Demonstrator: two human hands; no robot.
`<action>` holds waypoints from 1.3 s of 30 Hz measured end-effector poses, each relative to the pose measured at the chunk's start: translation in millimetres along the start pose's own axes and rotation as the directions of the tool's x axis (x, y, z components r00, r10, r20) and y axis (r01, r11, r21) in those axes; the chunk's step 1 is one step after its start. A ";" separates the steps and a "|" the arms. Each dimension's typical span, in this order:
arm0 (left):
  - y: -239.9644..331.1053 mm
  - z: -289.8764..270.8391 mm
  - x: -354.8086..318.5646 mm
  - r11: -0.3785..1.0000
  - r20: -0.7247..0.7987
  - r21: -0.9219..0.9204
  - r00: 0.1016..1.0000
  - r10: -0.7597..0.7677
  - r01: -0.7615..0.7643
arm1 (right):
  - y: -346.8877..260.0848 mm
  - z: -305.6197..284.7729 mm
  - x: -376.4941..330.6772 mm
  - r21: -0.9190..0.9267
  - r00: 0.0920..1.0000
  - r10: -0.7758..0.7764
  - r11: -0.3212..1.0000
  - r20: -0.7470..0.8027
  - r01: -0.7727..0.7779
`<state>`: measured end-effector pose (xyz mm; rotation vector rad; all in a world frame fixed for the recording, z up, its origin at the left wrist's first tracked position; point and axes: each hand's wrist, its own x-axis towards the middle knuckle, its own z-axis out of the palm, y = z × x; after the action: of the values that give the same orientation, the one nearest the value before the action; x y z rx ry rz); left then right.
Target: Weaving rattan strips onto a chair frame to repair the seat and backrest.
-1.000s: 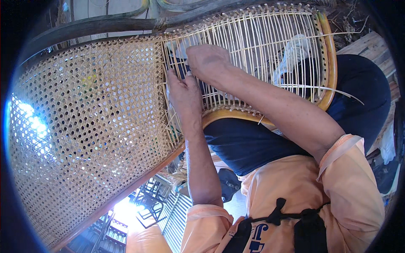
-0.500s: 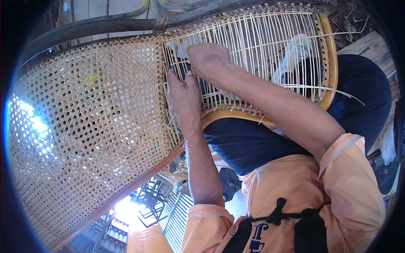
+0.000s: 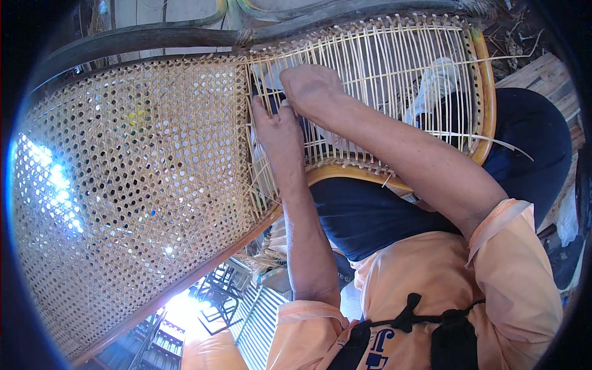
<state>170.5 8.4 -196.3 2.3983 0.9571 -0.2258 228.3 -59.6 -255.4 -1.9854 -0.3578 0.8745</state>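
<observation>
A curved wooden frame (image 3: pixel 489 102) lies across my lap, strung with many pale upright cane strands (image 3: pixel 376 58). One cane strand (image 3: pixel 419 69) crosses them from the right edge and runs in behind my right hand (image 3: pixel 312 89). That hand is closed, knuckles up, its fingertips hidden, seemingly on this strand. Just left of it, my left hand (image 3: pixel 279 128) rests on the strands beside the finished woven cane panel (image 3: pixel 154 142). Its thumb and a finger show stretched apart; the other fingers are hidden.
A loose strand (image 3: pixel 493 140) sticks out past the frame's right side. Dark curved wood (image 3: pixel 154 40) runs along the top. Whitish crumpled material (image 3: pixel 431 86) shows through the strands. Wooden boards (image 3: pixel 536 80) lie at right; stacked dark chairs (image 3: pixel 217 296) stand at the lower left.
The whole view has shifted slightly, so the frame and both hands appear a little farther right and lower. Against the strands, both hands keep nearly the same place.
</observation>
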 end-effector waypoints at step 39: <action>-5.1 -16.4 0.3 0.924 0.123 0.379 0.992 0.014 -0.060 | -2.3 -4.1 5.1 0.230 0.997 0.019 0.972 0.080 -0.037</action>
<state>166.6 20.6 -184.9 2.7145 0.8760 -0.5825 235.0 -58.0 -254.4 -1.7487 -0.2598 0.9675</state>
